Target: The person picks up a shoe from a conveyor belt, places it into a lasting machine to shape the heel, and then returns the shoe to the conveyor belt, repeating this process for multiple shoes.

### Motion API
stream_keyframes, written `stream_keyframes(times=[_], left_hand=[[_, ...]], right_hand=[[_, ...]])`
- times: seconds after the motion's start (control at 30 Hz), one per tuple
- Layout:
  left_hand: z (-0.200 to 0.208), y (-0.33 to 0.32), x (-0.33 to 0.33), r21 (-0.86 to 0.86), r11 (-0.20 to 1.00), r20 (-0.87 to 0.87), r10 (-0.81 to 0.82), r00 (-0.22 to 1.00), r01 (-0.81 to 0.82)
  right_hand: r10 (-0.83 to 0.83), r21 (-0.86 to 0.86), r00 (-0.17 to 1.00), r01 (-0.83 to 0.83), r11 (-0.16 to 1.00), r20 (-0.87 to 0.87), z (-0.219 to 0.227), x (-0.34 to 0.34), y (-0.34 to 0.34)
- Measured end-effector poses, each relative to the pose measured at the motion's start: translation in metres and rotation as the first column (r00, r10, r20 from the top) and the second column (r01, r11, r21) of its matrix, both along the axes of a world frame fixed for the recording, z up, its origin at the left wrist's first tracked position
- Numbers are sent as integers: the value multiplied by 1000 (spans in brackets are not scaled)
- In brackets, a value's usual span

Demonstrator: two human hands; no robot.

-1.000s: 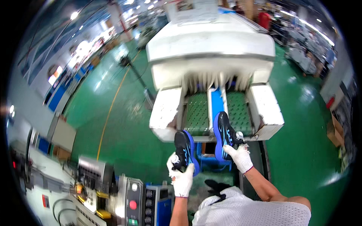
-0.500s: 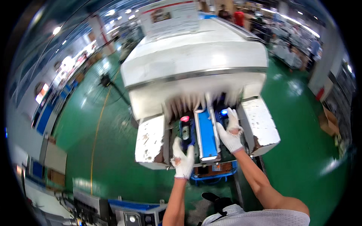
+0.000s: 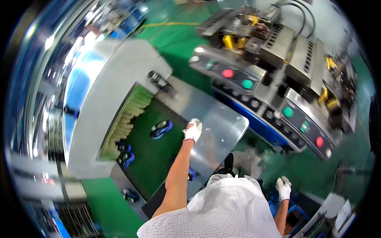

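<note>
Over the inner edge of the steel ledge, my gloved left hand has its fingers bunched; I can't tell whether they grip anything. Just to its left, a black-and-blue shoe lies on the green belt, with two more shoes farther left by the pale bristle curtain. Well apart, near right, my gloved right hand hangs, its grip unclear too.
</note>
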State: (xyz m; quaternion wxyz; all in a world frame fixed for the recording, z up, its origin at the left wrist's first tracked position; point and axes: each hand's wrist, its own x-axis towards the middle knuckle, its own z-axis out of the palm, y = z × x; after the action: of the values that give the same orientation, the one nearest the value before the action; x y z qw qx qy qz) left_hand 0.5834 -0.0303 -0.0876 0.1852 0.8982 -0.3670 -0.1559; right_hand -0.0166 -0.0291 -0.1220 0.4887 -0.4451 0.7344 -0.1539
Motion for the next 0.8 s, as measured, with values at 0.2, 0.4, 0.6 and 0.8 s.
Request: stream_keyframes(times=[0.2, 0.4, 0.6, 0.8], left_hand=[[2, 186, 150, -119, 848, -29, 517, 856, -516], [-20, 164, 170, -18, 851, -20, 524, 851, -524], [-90, 166, 159, -351, 802, -27, 506, 862, -483], [-15, 133, 108, -318, 937, -47, 136, 990, -144]], right_hand=[[402, 60, 870, -402, 914, -286, -32, 43, -7], [672, 379, 645, -557, 739, -364, 90, 170, -53], [822, 169, 473, -825, 540, -316, 51, 236, -109], [959, -138, 138, -985, 106, -247, 89, 408, -95]])
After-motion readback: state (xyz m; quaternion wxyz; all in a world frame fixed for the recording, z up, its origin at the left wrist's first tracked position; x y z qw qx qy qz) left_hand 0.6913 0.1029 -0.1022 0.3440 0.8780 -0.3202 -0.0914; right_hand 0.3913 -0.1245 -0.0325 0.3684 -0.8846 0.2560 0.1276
